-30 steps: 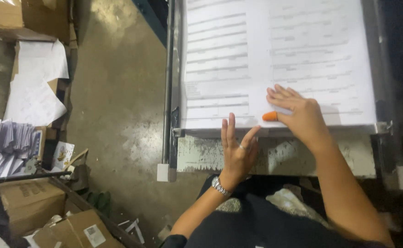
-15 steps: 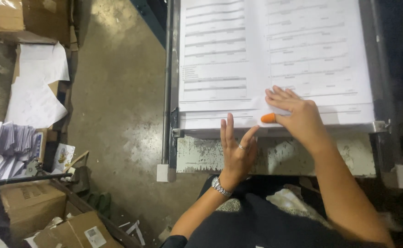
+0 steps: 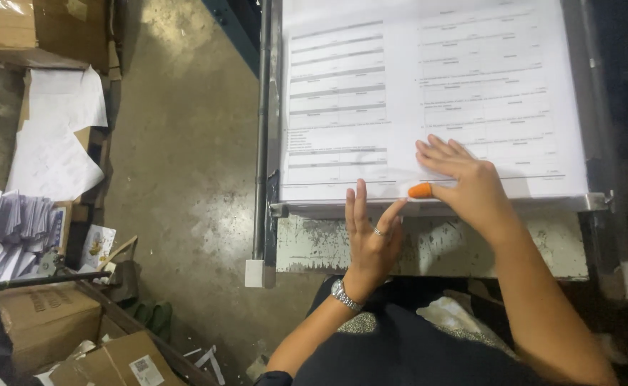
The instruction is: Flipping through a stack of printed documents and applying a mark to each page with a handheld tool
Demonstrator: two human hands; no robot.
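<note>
While the big stack of printed sheets (image 3: pixel 428 100) lies flat on the metal counter (image 3: pixel 428 246), filling it up toward 12 o'clock, both hands work its near edge. Right hand (image 3: pixel 464 179) lies flat on the paper, fingers spread and holding nothing, an orange rubber thumb cot (image 3: pixel 420 190) at the edge. Left hand (image 3: pixel 370 236), around 7 o'clock from it, is open too, fingertips touching the edge. Looks like the squaring or sheet-separating step; lifting one sheet next would need a thumb pinch, I'd guess.
</note>
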